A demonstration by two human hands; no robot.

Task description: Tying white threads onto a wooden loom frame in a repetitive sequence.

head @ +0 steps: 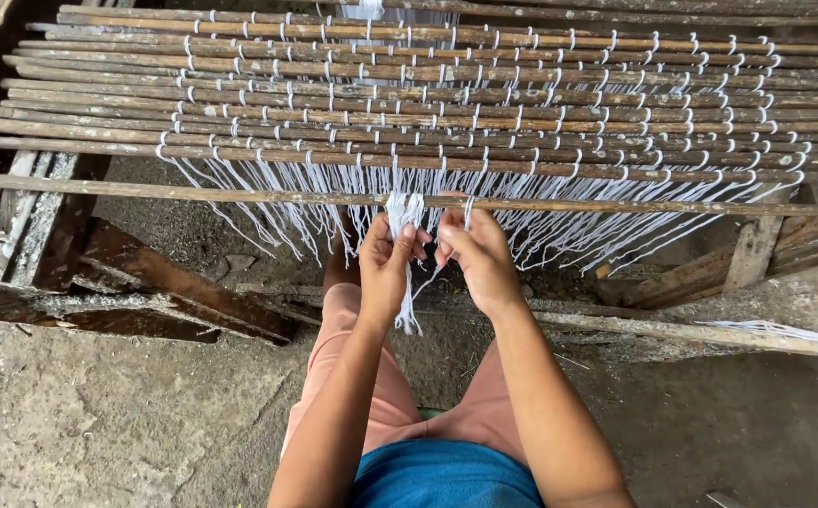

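Below the loose front stick, seen from the head camera, both hands meet at a bundle of white strings hanging from it. That stick lies apart from the mat of tied sticks behind it, and white knots run in rows across that mat. More loose strings hang in a fringe to either side of the bundle, under the same stick.

The left hand is closed on the bundle just below the stick, thumb up against the strands, and the tail of the bundle trails down past its palm. The right hand pinches a thin strand right beside the bundle, its grip narrow, fingertips close to the left thumb. Both hands touch the string directly under the stick, near its middle.

String like this looks light, soft and limp; it likely slips through loose fingers and tangles with its neighbours, so it is best taken close under the stick, where it is tight. The stick itself looks thin, stiff and dry.

Beneath the stick lie a rough floor and old wooden planks. Pink shorts and a blue shirt show nearest the camera.
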